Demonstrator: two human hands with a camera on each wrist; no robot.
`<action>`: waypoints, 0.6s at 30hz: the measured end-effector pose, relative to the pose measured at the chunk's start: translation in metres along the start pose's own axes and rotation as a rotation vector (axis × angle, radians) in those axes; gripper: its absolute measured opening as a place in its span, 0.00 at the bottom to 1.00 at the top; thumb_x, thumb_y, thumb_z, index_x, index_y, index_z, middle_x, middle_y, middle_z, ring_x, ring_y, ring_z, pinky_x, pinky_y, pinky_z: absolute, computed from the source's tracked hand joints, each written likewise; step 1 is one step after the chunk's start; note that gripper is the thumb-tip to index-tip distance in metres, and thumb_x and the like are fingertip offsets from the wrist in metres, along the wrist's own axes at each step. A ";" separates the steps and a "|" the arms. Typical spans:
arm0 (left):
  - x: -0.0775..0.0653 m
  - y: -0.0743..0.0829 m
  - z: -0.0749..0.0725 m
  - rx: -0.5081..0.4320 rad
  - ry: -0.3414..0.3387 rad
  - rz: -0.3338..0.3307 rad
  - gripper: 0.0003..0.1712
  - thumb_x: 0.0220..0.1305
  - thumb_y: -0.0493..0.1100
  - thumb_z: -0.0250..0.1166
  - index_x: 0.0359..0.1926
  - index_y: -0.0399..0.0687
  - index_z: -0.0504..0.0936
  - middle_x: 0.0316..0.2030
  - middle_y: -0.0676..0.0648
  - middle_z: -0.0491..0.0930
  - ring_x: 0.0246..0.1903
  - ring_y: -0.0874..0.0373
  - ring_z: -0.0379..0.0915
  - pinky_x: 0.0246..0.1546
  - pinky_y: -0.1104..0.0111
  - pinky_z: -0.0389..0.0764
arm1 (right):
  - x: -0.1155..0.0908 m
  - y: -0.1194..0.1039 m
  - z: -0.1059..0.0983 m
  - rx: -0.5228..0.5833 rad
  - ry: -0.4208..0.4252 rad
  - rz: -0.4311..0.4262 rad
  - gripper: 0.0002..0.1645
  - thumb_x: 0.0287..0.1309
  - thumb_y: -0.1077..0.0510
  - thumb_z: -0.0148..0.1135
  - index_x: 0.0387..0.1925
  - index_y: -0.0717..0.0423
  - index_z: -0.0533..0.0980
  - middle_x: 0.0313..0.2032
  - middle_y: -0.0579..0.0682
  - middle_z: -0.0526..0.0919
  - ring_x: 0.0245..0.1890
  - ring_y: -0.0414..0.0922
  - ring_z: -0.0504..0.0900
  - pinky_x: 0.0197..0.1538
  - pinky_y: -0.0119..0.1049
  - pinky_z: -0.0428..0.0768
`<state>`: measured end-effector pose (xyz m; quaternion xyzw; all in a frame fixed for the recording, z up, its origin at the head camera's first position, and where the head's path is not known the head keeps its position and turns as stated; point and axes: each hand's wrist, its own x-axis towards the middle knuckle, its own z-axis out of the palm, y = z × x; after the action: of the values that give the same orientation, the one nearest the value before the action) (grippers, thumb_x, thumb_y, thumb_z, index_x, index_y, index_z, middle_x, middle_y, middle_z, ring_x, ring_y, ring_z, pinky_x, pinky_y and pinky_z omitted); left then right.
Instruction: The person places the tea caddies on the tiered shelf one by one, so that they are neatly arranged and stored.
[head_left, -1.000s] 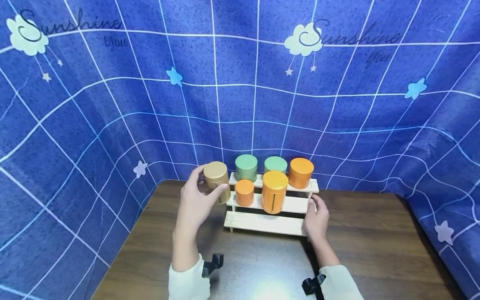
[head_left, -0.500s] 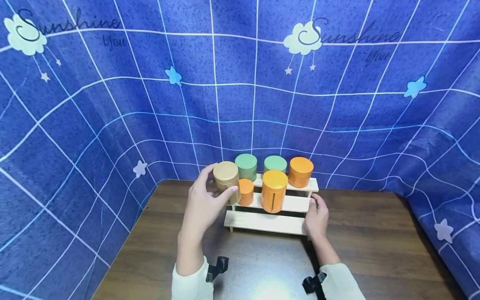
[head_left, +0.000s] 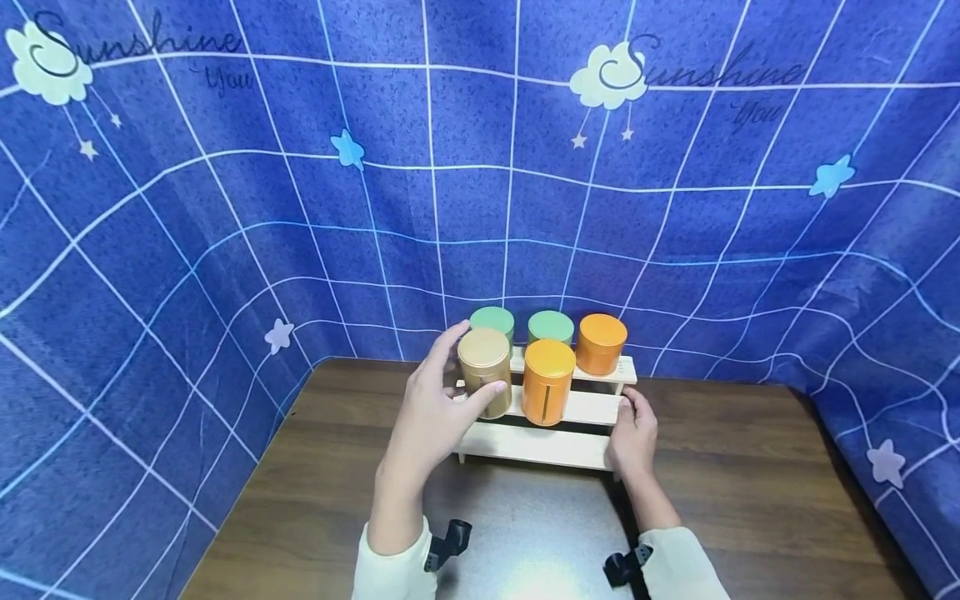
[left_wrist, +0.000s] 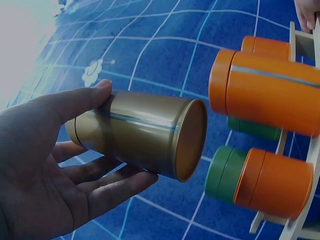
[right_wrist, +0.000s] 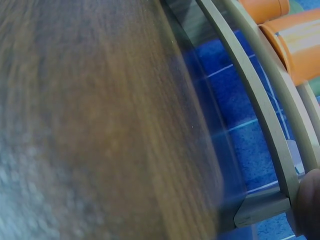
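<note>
My left hand (head_left: 427, 421) holds a gold cylindrical canister (head_left: 485, 367) upright over the left part of a three-step wooden rack (head_left: 542, 446). Thumb and fingers wrap its sides in the left wrist view, where the canister (left_wrist: 145, 134) is apart from a short orange canister (left_wrist: 275, 182). In the head view the gold one hides that short canister. A tall orange canister (head_left: 549, 385) stands on the middle step. My right hand (head_left: 634, 437) grips the rack's right end; the right wrist view shows only part of that hand (right_wrist: 309, 202) against the wood.
On the top step stand a left green canister (head_left: 492, 318), a second green canister (head_left: 551, 325) partly hidden by the tall orange one, and an orange canister (head_left: 602, 344) at the right. The brown wooden table (head_left: 322, 492) backs onto a blue gridded curtain (head_left: 480, 200).
My left hand has carried the gold canister to the right, from beside the rack to in front of the short orange canister. My right hand has stayed at the rack's end.
</note>
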<state>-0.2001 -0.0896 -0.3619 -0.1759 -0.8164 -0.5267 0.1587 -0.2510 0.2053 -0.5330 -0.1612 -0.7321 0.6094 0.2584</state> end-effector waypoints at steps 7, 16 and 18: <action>-0.003 0.008 0.014 0.018 -0.056 0.076 0.45 0.59 0.51 0.81 0.75 0.67 0.70 0.59 0.54 0.82 0.51 0.57 0.80 0.43 0.59 0.88 | 0.001 0.001 0.001 0.016 0.015 -0.006 0.20 0.79 0.62 0.47 0.63 0.66 0.78 0.58 0.67 0.83 0.51 0.41 0.75 0.55 0.25 0.70; -0.008 0.018 0.039 0.076 -0.139 0.082 0.47 0.59 0.55 0.81 0.76 0.71 0.68 0.63 0.52 0.81 0.52 0.59 0.83 0.51 0.58 0.87 | 0.002 0.004 0.001 0.018 0.022 0.005 0.21 0.78 0.63 0.47 0.62 0.65 0.79 0.58 0.65 0.83 0.48 0.36 0.74 0.54 0.26 0.70; -0.008 0.019 0.045 0.095 -0.157 0.099 0.47 0.58 0.56 0.81 0.76 0.70 0.68 0.64 0.51 0.81 0.53 0.59 0.83 0.54 0.57 0.86 | 0.002 0.005 0.001 0.014 0.026 0.002 0.21 0.78 0.63 0.47 0.62 0.65 0.78 0.58 0.66 0.83 0.48 0.36 0.74 0.54 0.26 0.70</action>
<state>-0.1874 -0.0417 -0.3681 -0.2491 -0.8407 -0.4635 0.1282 -0.2538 0.2071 -0.5371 -0.1682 -0.7243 0.6125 0.2683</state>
